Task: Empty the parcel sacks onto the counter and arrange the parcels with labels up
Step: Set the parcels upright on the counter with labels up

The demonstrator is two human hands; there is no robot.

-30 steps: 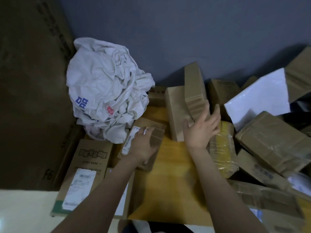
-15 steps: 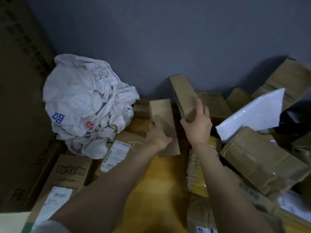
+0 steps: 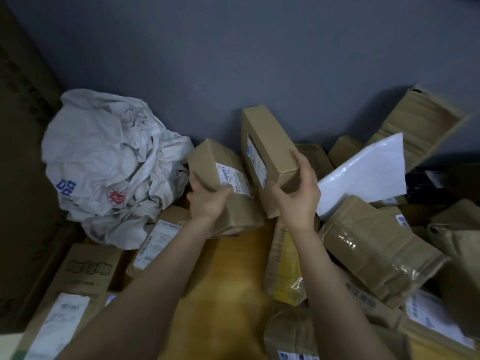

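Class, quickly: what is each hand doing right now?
Left hand: grips the small labelled box.
Right hand: grips the long box by its near end.

Your left hand (image 3: 207, 203) grips a small brown box (image 3: 220, 178), tilted, with its white label facing up and to the right. Your right hand (image 3: 298, 201) holds a long flat box (image 3: 272, 141) by its near end. It stands on edge just right of the small one, label on its left face. At far left the crumpled white sack (image 3: 111, 162) slumps against the wall. Near left, a printed carton (image 3: 85, 276) lies flat, label up. To the right, a white mailer (image 3: 363, 178) leans above a taped brown parcel (image 3: 374, 245), with a yellow packet (image 3: 285, 271) beside it on the wooden counter (image 3: 233, 276).
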